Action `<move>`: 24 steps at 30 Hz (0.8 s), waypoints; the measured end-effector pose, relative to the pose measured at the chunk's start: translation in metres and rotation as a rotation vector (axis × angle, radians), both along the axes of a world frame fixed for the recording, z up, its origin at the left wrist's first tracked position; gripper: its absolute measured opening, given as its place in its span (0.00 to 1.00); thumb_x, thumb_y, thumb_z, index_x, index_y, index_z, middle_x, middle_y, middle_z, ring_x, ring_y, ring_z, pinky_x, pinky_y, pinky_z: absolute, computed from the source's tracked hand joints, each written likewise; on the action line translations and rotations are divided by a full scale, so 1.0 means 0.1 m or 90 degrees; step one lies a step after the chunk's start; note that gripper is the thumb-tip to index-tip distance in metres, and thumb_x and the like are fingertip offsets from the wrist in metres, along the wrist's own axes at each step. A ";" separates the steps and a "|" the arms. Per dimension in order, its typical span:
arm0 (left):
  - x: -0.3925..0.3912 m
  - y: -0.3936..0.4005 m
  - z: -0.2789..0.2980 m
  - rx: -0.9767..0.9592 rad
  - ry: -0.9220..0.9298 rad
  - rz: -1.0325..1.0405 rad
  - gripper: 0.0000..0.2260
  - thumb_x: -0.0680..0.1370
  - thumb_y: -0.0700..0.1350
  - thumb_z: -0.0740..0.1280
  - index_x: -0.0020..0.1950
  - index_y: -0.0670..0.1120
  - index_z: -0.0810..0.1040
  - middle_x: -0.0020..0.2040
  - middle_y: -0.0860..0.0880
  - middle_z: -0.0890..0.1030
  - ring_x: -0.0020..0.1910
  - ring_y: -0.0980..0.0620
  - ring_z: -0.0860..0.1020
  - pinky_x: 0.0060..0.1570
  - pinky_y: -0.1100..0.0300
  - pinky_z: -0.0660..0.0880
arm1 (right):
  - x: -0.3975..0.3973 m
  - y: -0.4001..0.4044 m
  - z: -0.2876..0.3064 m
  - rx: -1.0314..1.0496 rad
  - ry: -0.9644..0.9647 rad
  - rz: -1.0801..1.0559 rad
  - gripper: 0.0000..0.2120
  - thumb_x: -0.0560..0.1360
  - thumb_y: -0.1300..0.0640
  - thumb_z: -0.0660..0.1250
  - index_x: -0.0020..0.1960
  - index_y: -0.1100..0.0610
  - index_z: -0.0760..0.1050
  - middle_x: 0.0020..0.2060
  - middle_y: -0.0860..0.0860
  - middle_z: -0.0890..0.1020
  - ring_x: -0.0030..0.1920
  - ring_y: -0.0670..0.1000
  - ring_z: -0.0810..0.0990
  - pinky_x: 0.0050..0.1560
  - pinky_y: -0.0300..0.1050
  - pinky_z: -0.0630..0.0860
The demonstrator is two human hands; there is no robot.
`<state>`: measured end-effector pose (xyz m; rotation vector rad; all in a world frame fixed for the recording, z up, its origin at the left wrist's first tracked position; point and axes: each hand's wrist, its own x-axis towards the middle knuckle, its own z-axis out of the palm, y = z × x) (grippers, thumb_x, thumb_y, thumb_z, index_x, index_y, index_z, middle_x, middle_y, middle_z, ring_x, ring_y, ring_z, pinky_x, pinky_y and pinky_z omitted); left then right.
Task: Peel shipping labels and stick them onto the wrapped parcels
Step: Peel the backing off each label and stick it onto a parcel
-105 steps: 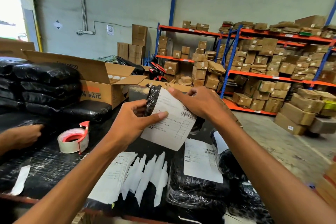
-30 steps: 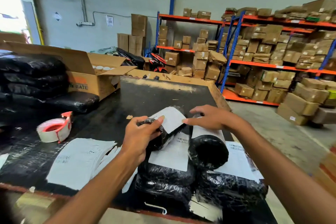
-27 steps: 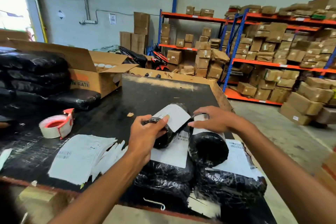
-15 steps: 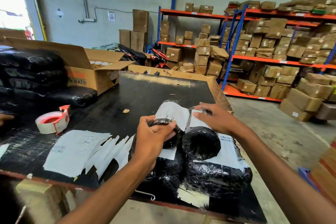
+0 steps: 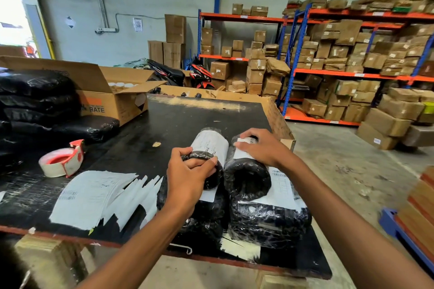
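Note:
Several black wrapped parcels are stacked at the near right of the black table [image 5: 178, 122]. My left hand [image 5: 187, 176] grips the near end of the top left parcel [image 5: 211, 148], a black roll with a white shipping label across its top. My right hand [image 5: 260, 148] rests with curled fingers on the top right parcel [image 5: 246, 178], over its white label. Two bigger labelled parcels [image 5: 270, 223] lie beneath. A fanned pile of white label sheets [image 5: 94, 197] lies on the table left of my left arm.
A tape dispenser [image 5: 61, 162] with red trim sits at the left. Behind it stand an open cardboard box [image 5: 112, 101] and a stack of black wrapped bundles [image 5: 35, 101]. Orange and blue shelves [image 5: 352, 75] full of cartons line the right side.
The parcel I labelled in the air now lies on top of the stack beside the right roll. My left hand still grips its end; my right hand moved onto the neighbouring roll.

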<state>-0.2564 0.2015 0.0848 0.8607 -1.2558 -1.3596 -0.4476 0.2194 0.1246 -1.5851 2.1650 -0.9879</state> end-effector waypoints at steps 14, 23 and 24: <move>0.21 -0.13 0.02 -0.181 -0.229 0.088 0.16 0.71 0.51 0.74 0.56 0.48 0.81 0.20 0.52 0.73 0.22 0.60 0.72 0.32 0.65 0.71 | 0.00 0.03 0.08 0.051 -0.023 0.067 0.20 0.76 0.45 0.66 0.65 0.52 0.74 0.76 0.50 0.61 0.74 0.52 0.61 0.67 0.47 0.61; 0.29 -0.32 0.00 -0.285 -0.339 0.106 0.14 0.70 0.58 0.73 0.50 0.52 0.83 0.53 0.51 0.78 0.57 0.54 0.74 0.57 0.56 0.71 | 0.05 0.17 0.06 -0.001 -0.042 0.095 0.19 0.77 0.44 0.63 0.65 0.49 0.75 0.76 0.52 0.59 0.76 0.49 0.56 0.69 0.47 0.57; 0.29 -0.30 0.00 -0.271 -0.325 0.083 0.14 0.70 0.57 0.72 0.52 0.52 0.83 0.55 0.52 0.79 0.58 0.55 0.74 0.58 0.58 0.70 | 0.05 0.18 0.06 -0.002 -0.047 0.102 0.19 0.77 0.44 0.63 0.65 0.50 0.75 0.76 0.52 0.61 0.76 0.48 0.56 0.68 0.46 0.57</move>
